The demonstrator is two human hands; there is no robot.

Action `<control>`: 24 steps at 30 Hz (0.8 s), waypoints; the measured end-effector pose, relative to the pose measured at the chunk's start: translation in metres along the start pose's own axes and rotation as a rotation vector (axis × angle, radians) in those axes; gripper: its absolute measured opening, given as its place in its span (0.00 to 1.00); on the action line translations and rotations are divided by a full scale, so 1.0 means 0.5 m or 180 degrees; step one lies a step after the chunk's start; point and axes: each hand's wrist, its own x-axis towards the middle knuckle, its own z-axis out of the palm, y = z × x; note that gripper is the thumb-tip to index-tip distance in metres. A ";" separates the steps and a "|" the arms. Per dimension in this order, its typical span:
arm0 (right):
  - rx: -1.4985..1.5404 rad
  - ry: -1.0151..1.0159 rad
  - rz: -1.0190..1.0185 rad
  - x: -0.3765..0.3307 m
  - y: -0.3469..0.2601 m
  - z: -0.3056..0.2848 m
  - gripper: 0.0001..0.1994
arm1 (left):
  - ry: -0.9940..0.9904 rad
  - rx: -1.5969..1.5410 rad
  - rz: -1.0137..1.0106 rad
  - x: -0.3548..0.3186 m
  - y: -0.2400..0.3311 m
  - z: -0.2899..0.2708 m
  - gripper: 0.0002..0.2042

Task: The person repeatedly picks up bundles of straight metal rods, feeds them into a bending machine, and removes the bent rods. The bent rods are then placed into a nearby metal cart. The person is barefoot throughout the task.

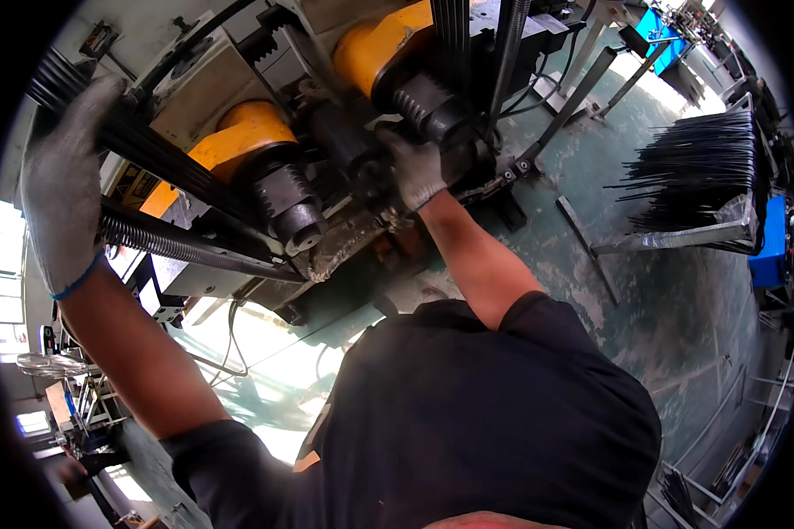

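My left hand (66,189), in a pale work glove, is at the far left, its thumb side over a bundle of long black rods (163,159). The other fingers are hidden behind the bundle. The rods slant down toward a machine's threaded black roller end (287,203), below an orange housing (243,141). My right hand (415,172), also gloved, reaches in at a dark cylinder (340,137) between two such orange heads. Its fingertips are lost in shadow, so I cannot make out their grip. A coiled spring (194,242) lies below the bundle.
A second orange head (379,48) with a ridged roller (432,106) stands to the right. A metal rack (679,238) of many thin black rods (697,167) stands on the worn green floor (556,220). A blue box (769,242) is beside it.
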 end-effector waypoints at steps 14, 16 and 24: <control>-0.0191 -0.0017 -0.0401 0.009 0.024 -0.011 0.15 | 0.0003 -0.0331 -0.0603 0.006 0.012 0.008 0.16; -0.0114 0.0086 -0.0265 0.006 0.019 -0.005 0.14 | -0.0138 0.0066 -0.0146 0.014 -0.024 0.004 0.16; 0.0092 -0.0017 -0.0130 0.012 0.024 -0.001 0.15 | -0.0300 0.0518 0.0396 0.049 -0.059 -0.027 0.18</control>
